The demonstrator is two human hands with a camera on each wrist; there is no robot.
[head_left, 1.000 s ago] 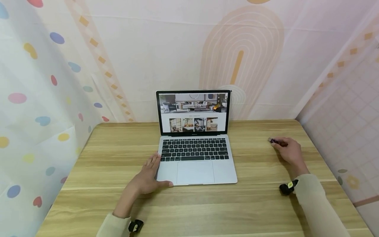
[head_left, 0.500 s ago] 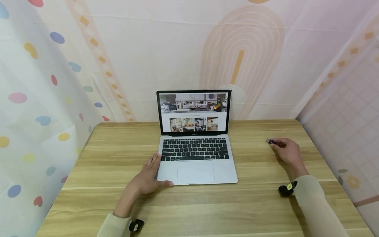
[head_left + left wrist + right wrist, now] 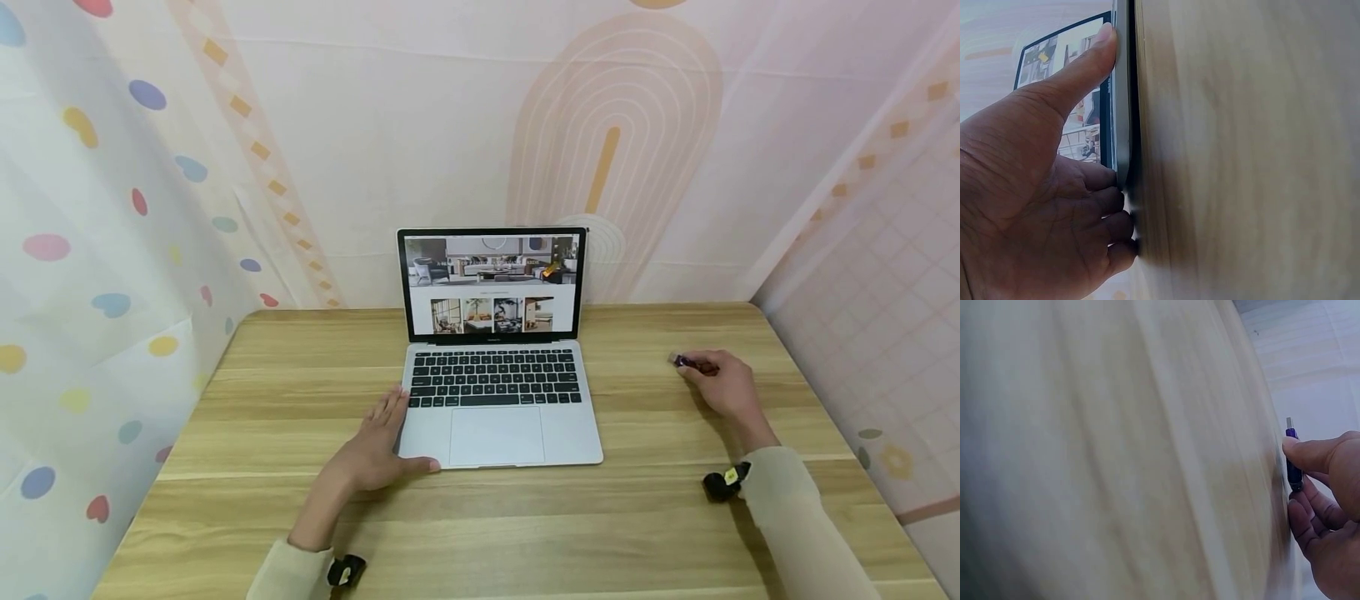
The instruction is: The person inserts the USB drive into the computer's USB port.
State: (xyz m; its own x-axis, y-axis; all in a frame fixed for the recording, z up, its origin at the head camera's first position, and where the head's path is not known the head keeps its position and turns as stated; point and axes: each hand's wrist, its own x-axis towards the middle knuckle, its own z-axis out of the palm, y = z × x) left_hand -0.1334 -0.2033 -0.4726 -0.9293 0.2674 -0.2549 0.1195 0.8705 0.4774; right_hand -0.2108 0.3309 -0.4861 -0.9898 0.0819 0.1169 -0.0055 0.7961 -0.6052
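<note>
An open silver laptop stands on the table, its lit screen showing room pictures. My left hand rests at its front left corner. The fingers lie along the laptop's left side, and the thumb touches the front edge. In the left wrist view the thumb is extended beside the laptop edge. Right of the laptop, my right hand pinches a small dark purple USB flash drive between thumb and fingers. Its bare metal plug points toward the laptop; part of the body is hidden by the thumb.
The wood-grain table runs back to a patterned curtain, with more curtain at both sides. A strip of table lies between the laptop and the flash drive. Small black cameras sit at both wrists.
The right hand has slid slightly left with the USB flash drive, closer to the laptop. The left hand and the laptop stay in place.
</note>
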